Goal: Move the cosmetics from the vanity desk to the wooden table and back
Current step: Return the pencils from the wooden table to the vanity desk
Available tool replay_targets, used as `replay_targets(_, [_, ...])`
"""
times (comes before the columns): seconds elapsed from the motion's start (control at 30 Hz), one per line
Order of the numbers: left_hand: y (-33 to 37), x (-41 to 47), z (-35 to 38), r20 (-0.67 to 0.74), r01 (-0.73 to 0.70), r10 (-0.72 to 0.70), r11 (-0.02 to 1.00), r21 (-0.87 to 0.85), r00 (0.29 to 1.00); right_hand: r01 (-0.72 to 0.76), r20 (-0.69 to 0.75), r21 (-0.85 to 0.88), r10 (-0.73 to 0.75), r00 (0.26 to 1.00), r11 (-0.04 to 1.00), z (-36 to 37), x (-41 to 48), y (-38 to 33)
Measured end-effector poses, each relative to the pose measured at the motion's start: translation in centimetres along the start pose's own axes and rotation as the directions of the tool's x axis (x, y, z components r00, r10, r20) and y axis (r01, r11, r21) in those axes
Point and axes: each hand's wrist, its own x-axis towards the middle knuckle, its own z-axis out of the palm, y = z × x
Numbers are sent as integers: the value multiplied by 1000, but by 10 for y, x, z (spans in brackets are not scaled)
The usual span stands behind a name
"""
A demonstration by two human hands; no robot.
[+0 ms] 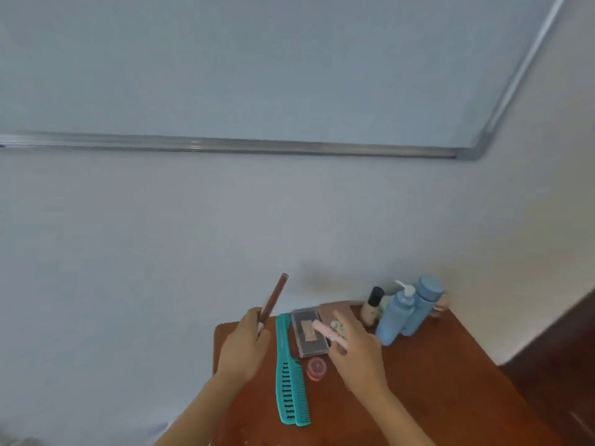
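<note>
**Item 1. Left hand** (244, 346): fingers curled round a brown pencil (275, 296). The pencil's long axis runs up and away from me, its tip leaning right. The hand sits over the left edge of the wooden table (434, 381). A pale sliver shows beside the pencil in the grip; I cannot tell what it is.

**Item 2. Right hand** (357, 352): thumb and fingers pinch the near end of a pink tube (323, 329), with the index finger straight beyond it. The tube's long axis runs from far-left to near-right, across a grey palette (306, 336). Whether it touches the palette I cannot tell.

**Item 3. Neighbours on the table.**
- Two teal combs (289, 375) lie side by side, just left of the palette, lengthwise toward me.
- A small pink jar (316, 368) sits just under my right thumb side, near the palette's near corner.
- A black-capped bottle (372, 305) and two blue bottles (397, 317) stand upright close behind my right knuckles, against the wall.

**Item 4. Room for moving (judgement).** The right hand is the nearer to everything left. Its free path is upward and back toward me. To the right the standing bottles could be tipped, and near-left lies the jar. Bare tabletop shows to the near right.
</note>
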Motion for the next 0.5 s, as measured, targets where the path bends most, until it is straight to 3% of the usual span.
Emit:
replay_targets(0.1, [9,3,6,181,-131,140,989,-61,973,-130,-147,-126,111,983,983,-17,-37,2])
replay_targets(0.23, [15,-18,10,358,-301,352,934,-192,865,-370,-329,-179,299,896,912,-20,-108,-5])
replay_targets(0.37, [19,-65,14,513,-472,511,855,-216,690,-595,-527,-86,470,708,799,-22,-202,-24])
replay_targets(0.5, [39,-129,13,616,-591,655,726,-352,438,-726,-679,-8,530,508,687,-32,-309,-54])
